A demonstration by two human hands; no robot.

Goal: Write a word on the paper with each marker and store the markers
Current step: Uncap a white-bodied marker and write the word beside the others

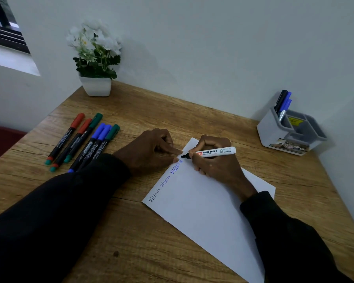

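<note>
From my remote seat, the nearest thing in frame is the paper [204,205], lying at a slant in the lower centre of the wooden table [192,115]. Three written words [165,178] run up its left edge.

Just beyond them, near the sheet's top corner, the right hand [217,162] grips a whiteboard marker [213,151] in a writing pinch. Its uncapped black tip is at or just over the paper. The left hand [151,152] sits beside it with fingers curled in and fingertips pressing the paper's edge. I cannot tell whether the cap is tucked inside that hand.

My worries from here:
- Little room is left near that corner, so the next word could run off onto the wood.
- A broad wet tip could smear under the writing hand's heel.
- The sheet is pinned at one edge only, so a firm stroke might pivot it.
- If the cap is misplaced, storing this marker gets awkward.

Further back, at middle left, six capped markers [84,139] lie in a row, round-bodied and prone to rolling if the left sleeve [70,201] brushes them.

At the right edge, the grey organiser [274,135] already holds stored markers [283,103] in its tall slot. It stands near the table's edge, so a careless drop-in could nudge it.

The flower pot [96,86] stands far back, at upper left.
</note>
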